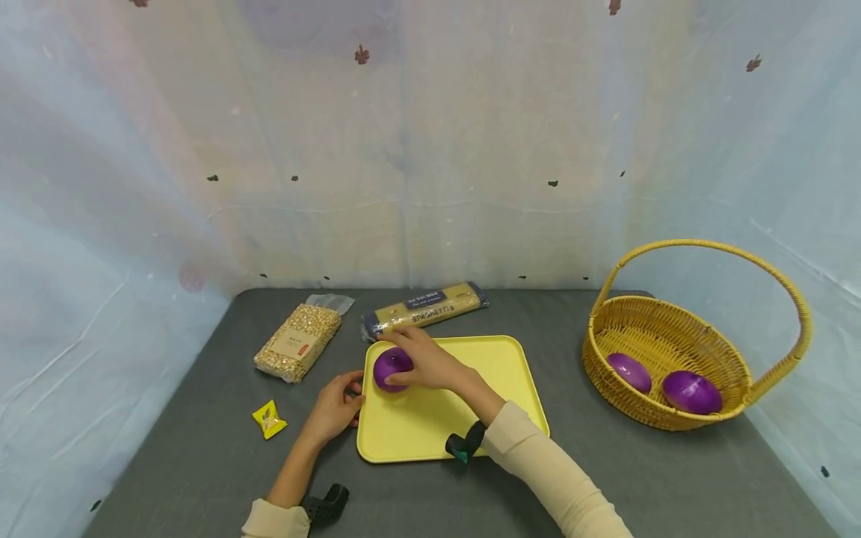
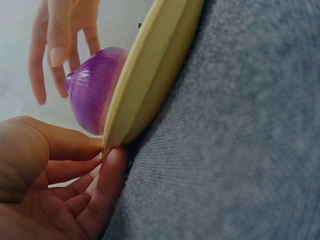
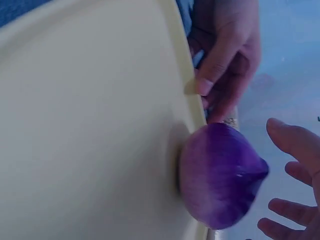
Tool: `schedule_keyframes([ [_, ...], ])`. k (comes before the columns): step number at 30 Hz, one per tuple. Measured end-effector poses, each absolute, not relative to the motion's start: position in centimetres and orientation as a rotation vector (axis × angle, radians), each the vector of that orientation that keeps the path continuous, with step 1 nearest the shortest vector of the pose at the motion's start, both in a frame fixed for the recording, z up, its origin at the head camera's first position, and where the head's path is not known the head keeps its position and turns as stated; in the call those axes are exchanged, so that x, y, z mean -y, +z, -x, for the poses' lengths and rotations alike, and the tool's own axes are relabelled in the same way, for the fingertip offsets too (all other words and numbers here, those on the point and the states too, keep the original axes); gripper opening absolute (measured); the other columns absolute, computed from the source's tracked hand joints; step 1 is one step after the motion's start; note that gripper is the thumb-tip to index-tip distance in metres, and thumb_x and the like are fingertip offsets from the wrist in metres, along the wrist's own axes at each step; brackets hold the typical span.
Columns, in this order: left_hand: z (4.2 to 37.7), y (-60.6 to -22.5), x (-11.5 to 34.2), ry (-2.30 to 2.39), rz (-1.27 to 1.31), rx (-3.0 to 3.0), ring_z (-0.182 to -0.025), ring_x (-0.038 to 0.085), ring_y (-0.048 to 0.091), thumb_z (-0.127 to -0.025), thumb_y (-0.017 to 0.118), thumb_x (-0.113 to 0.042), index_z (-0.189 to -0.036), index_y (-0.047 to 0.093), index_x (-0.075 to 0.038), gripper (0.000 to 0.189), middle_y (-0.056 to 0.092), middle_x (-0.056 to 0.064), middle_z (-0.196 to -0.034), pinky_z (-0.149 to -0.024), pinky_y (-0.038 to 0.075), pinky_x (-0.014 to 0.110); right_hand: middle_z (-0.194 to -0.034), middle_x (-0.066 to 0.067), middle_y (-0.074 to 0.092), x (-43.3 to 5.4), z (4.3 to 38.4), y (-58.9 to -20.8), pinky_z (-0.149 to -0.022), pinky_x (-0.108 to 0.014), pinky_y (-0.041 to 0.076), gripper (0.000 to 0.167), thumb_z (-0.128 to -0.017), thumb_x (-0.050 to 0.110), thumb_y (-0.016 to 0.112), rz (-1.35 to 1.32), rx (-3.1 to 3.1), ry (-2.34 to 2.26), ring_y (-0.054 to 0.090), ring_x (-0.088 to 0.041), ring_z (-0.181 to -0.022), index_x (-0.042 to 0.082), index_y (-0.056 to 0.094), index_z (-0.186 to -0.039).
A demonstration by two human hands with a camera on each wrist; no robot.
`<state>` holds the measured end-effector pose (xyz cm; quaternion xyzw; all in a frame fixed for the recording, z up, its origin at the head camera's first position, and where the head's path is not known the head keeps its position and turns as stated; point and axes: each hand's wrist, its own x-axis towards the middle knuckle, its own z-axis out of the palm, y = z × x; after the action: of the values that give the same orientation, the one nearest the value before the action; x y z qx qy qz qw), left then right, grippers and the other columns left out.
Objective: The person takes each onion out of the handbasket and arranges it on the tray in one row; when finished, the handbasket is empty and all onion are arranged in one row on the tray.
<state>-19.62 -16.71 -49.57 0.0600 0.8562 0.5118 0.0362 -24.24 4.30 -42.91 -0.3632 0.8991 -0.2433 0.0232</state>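
A purple onion (image 1: pixel 390 370) sits on the left part of a yellow tray (image 1: pixel 464 411), its pointed tip upward. My right hand (image 1: pixel 432 363) is over the onion with thumb and fingers spread; both wrist views show a gap between the fingers (image 3: pixel 295 212) and the onion. At the tray's left edge, my left hand (image 1: pixel 334 411) pinches the rim, thumb on top and fingers below, as the left wrist view shows (image 2: pixel 65 170).
A wicker basket (image 1: pixel 605 400) with a tall handle stands at the right, holding two purple onions (image 1: pixel 691 392). Behind the tray lies a spaghetti pack (image 1: pixel 430 305). A bag of yellow kernels (image 1: pixel 299 340) and a small yellow packet (image 1: pixel 270 420) lie at the left.
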Motion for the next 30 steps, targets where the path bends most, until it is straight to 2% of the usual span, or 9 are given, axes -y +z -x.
schedule_keyframes([
  [4,19.6,-49.7,16.7,1.557,-0.189,-2.639,-0.056,0.017,0.053,-0.085,0.059,0.005,-0.127,0.051,0.005,0.043,0.051,0.013,-0.093,-0.041,0.050,0.027,-0.145,-0.017,0.032,-4.9,24.4,-42.1,-0.107,-0.050,0.033,0.068,-0.084,0.036,0.068,1.116,-2.787,-0.772,0.028,-0.032,-0.135,0.016,0.039,-0.142],
  [12,19.6,-49.7,16.6,1.560,-0.176,-2.633,-0.058,0.017,0.052,-0.085,0.059,0.004,-0.127,0.051,0.004,0.043,0.052,0.014,-0.094,-0.042,0.050,0.027,-0.146,-0.012,0.031,-6.9,25.0,-40.4,-0.105,-0.048,0.035,0.071,-0.084,0.036,0.068,1.047,-2.824,-0.843,0.031,-0.029,-0.134,0.019,0.034,-0.145],
  [19,19.6,-49.9,16.8,1.558,-0.180,-2.645,-0.057,0.017,0.052,-0.085,0.059,0.003,-0.127,0.051,0.004,0.043,0.051,0.014,-0.094,-0.042,0.051,0.028,-0.142,-0.014,0.034,-9.0,25.8,-39.2,-0.103,-0.047,0.038,0.069,-0.085,0.033,0.068,1.029,-2.889,-0.878,0.036,-0.030,-0.130,0.012,0.038,-0.142],
  [30,19.7,-49.9,16.8,1.569,-0.173,-2.631,-0.058,0.016,0.052,-0.085,0.059,0.004,-0.128,0.050,0.005,0.044,0.051,0.014,-0.094,-0.042,0.051,0.028,-0.141,-0.011,0.036,-12.7,26.3,-37.0,-0.102,-0.052,0.036,0.066,-0.085,0.031,0.068,0.927,-2.938,-1.005,0.035,-0.029,-0.129,0.018,0.037,-0.142],
])
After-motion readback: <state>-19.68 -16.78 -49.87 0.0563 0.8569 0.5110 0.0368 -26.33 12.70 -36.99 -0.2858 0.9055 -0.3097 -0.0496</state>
